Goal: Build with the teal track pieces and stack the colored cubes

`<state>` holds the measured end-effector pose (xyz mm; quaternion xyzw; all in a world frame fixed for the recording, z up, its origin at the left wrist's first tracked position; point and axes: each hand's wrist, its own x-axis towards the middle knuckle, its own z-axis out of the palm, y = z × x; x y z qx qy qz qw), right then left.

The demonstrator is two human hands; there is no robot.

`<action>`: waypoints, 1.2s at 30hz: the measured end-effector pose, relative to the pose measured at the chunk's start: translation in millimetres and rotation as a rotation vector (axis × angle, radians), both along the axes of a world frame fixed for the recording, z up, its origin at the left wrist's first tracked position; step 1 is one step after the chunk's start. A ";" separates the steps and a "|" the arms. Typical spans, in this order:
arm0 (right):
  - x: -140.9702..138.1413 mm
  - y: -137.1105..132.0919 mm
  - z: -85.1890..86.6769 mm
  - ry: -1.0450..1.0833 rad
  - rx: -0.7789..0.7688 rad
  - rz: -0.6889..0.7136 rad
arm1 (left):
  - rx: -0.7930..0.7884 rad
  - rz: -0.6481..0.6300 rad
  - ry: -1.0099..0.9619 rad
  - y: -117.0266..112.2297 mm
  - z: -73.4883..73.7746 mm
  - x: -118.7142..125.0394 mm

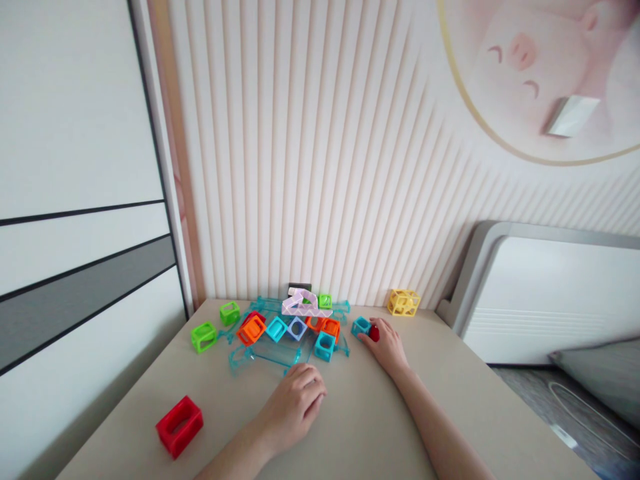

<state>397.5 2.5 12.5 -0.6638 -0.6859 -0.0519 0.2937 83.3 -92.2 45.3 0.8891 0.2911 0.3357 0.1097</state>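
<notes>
Near the right part of the table, my right hand [389, 348] has its thumb and fingers closed around a small dark red piece [374, 333], mostly covered by the fingers. A blue open-frame block [361, 327] lies against that piece, just left of my fingertips. My left hand [300, 403] rests on the tabletop with curled fingers, and nothing shows in them. Beyond it lies a clear teal plastic frame [273, 351] with several hollow blocks on and around it, including an orange block [251, 330], a periwinkle block [297, 329] and a blue block [325, 346].
A red hollow block [180, 427] lies at the front left of the table [360, 427]. Green blocks [203, 337] sit at the left, and a yellow frame block [404, 303] stands by the ribbed wall. A pink patterned piece [305, 307] lies atop the pile.
</notes>
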 end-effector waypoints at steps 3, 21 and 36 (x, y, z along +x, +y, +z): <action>3.6 1.5 -2.0 0.023 0.019 0.072 | -0.001 -0.015 -0.008 0.7 -1.3 -0.4; -9.8 -13.3 19.6 -0.259 -0.049 -0.034 | -0.009 -0.012 0.010 2.2 -0.3 0.1; -26.3 -23.4 46.3 -0.416 -0.157 -0.090 | 0.031 0.383 0.271 -22.8 49.4 -144.6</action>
